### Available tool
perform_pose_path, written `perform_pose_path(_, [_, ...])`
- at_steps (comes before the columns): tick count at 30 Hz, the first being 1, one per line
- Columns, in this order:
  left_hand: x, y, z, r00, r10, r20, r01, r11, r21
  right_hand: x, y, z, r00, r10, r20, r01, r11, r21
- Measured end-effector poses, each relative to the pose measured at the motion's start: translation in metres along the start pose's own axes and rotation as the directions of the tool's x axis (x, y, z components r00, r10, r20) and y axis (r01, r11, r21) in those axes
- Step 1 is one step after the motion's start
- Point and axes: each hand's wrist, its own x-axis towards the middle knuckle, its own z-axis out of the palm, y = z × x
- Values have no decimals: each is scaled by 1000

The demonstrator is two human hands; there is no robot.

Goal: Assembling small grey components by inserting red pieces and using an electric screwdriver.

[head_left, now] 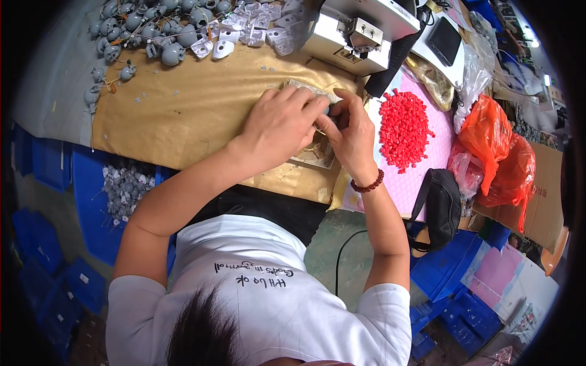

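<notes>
Both hands, left (278,125) and right (349,131), pinched a small grey part (330,108) mid-desk; assembly step judged underway, next needing fine alignment.

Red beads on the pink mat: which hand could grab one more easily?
Probably the right hand: it sits beside the red beads, while the left hand lies farther off.

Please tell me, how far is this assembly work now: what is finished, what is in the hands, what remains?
No finished pieces can be told apart. Both hands, left hand and right hand, pinch one small grey part together. Many grey round plastic parts and a pile of small red plastic caps wait.
</notes>
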Motion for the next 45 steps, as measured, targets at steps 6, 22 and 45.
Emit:
perform_pose_path(6, [7, -3, -3, 996, 12, 93, -18, 998, 60, 54, 39, -44, 894, -34, -448, 130, 974, 186])
perform_pose_path(22, [10, -5, 2, 1000, 2, 28, -2, 1000, -21, 111, -40, -95, 755, 9, -655, 542, 554, 632])
perform_pose_path(45, [4, -5, 5, 994, -105, 11, 106, 987, -121, 74, -75, -51, 976, 6, -216, 179, 534, 826])
